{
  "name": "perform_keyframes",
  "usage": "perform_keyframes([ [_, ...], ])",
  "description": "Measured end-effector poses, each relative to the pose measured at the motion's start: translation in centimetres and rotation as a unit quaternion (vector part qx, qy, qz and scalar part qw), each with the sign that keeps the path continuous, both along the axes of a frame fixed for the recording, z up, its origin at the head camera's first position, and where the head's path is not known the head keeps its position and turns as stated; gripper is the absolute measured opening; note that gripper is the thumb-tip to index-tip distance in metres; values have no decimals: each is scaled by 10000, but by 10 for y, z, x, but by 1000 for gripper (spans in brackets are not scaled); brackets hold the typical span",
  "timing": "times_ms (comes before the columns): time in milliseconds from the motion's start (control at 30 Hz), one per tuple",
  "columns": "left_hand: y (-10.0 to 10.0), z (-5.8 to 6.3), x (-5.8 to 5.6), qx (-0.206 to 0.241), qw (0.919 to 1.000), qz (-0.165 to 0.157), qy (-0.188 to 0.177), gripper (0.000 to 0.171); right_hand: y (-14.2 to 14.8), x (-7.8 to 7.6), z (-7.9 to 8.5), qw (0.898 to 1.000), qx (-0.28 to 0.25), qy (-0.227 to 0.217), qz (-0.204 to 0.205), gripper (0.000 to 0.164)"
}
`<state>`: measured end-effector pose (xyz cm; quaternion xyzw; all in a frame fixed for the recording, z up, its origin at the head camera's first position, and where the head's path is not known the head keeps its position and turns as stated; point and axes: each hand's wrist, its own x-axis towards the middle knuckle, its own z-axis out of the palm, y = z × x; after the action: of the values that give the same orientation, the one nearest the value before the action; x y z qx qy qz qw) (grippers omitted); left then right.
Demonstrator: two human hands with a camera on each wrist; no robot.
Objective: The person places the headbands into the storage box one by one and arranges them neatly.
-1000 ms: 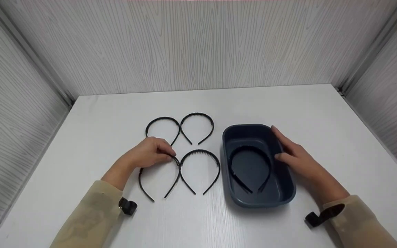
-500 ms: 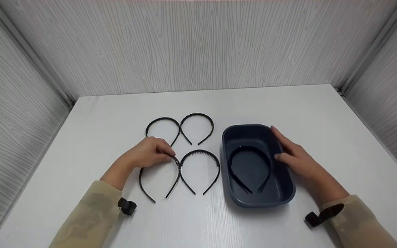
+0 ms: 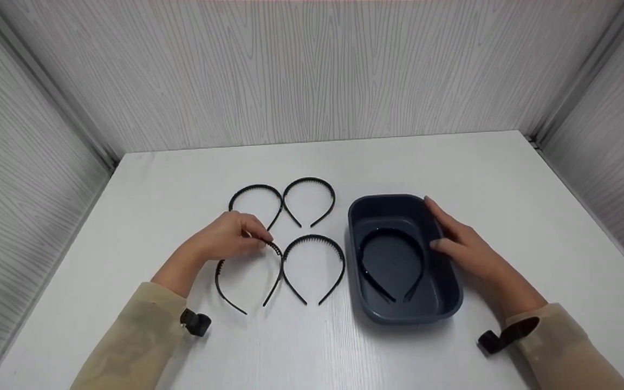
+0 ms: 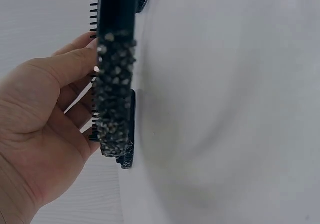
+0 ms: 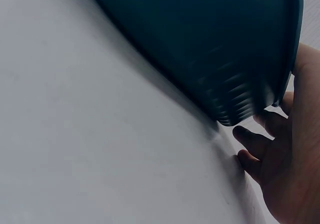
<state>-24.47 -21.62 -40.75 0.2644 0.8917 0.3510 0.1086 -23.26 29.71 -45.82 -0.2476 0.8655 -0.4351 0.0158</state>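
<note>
My left hand (image 3: 231,235) pinches the arch of a black toothed headband (image 3: 275,247) between thumb and fingers. The left wrist view shows this headband (image 4: 116,79) edge-on, with sparkly studs on its outer face and teeth toward the hand (image 4: 55,94). Its two ends point down toward the front of the table. My right hand (image 3: 466,249) holds the right rim of a dark blue plastic basin (image 3: 407,318), thumb over the rim and fingers outside. Inside the basin lies another black headband (image 3: 390,231). From the right wrist, the basin's outer wall (image 5: 200,39) fills the top.
Just right of the held headband lies a similar headband (image 3: 313,237). Farther back, a headband (image 3: 258,186) partly hidden by my left hand lies beside another headband (image 3: 309,179). They rest on a white table (image 3: 301,352) with grained panels (image 3: 312,70) behind and at the sides.
My left hand has shifted slightly left and back, and the pinched headband's ends have moved a little. My right hand has stayed on the basin.
</note>
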Motion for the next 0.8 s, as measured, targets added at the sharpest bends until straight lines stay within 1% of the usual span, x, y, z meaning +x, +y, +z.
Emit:
perform_keyframes([
  [200,6,9,-1,11,9999,-125,90,16,-2,0,0,9999,-42,-105,-48,80],
  [367,19,26,-4,-35,9996,-231,135,16,-3,0,-2,9999,-46,-67,-64,81],
  [600,49,57,-11,-132,9991,-367,144,16,-2,0,-1,10000,-49,-19,-33,80],
  [700,64,66,-15,-135,9980,-568,239,17,-2,-1,0,10000,-39,21,-24,81],
  [800,79,73,-19,-102,9960,-796,389,18,-1,-1,0,10000,-16,30,-30,81],
])
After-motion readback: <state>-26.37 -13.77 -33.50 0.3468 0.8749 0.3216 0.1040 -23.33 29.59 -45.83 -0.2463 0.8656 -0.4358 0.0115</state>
